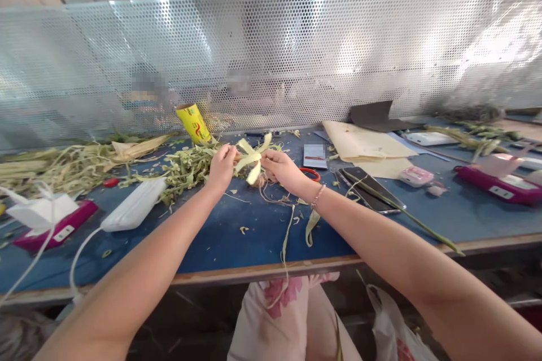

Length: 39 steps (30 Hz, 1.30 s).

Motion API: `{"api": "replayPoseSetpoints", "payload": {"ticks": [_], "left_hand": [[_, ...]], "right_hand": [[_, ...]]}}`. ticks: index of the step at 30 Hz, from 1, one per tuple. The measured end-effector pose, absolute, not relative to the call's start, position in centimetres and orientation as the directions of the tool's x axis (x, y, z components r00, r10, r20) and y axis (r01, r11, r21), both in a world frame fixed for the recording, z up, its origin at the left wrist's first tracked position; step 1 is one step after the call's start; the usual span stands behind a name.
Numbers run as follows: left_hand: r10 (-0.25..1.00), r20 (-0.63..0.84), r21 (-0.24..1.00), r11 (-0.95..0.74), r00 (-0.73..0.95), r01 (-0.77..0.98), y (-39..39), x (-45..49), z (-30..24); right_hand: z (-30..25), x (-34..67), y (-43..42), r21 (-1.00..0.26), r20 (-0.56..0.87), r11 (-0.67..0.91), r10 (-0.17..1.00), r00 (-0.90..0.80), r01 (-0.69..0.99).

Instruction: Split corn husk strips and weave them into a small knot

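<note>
Between my two hands is a knot of pale green plant strips (253,158), with flat ends sticking out several ways. My left hand (222,166) pinches it from the left, thumb and fingers together. From the right, my right hand (279,167) grips it with bent fingers. Behind my left hand lies a heap of dried green leaf scraps (186,168). Thin brown strings (271,194) hang by my right hand, and red scissor handles (311,174) lie just beyond it.
A yellow can (193,123) leans behind the heap. At left lie a white power bank (134,205) and a magenta power strip (55,231). A dark phone (372,190), brown paper (364,144) and a pink case (416,176) lie right. A perforated metal screen (271,56) closes the back.
</note>
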<state>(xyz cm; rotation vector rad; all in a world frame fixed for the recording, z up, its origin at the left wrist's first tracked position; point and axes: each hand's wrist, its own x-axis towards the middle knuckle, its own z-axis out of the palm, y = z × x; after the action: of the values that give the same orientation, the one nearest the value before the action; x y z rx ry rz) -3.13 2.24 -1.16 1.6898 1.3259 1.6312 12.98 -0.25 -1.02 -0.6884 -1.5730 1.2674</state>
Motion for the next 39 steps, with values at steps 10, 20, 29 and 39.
{"api": "replayPoseSetpoints", "payload": {"ticks": [10, 20, 29, 39], "left_hand": [[0.571, 0.816, 0.253, -0.484, 0.084, 0.838, 0.3, -2.3, -0.6], [0.567, 0.73, 0.209, -0.716, 0.381, 0.666, 0.8, -1.7, -1.5], [0.41, 0.858, 0.13, -0.757, 0.311, 0.64, 0.6, -1.5, -1.4], [0.307, 0.846, -0.135, -0.668, 0.436, 0.732, 0.5, -2.6, -0.8]], "right_hand": [[-0.3, 13.5, -0.4, -0.921, 0.218, 0.05, 0.888, -0.404, -0.386], [-0.2, 13.9, -0.4, -0.888, 0.181, -0.032, 0.893, -0.413, -0.459], [-0.5, 13.7, -0.1, -0.884, 0.13, -0.08, 0.904, -0.406, -0.46], [-0.6, 14.0, 0.0, -0.882, 0.125, -0.127, 0.866, -0.485, -0.454]]}}
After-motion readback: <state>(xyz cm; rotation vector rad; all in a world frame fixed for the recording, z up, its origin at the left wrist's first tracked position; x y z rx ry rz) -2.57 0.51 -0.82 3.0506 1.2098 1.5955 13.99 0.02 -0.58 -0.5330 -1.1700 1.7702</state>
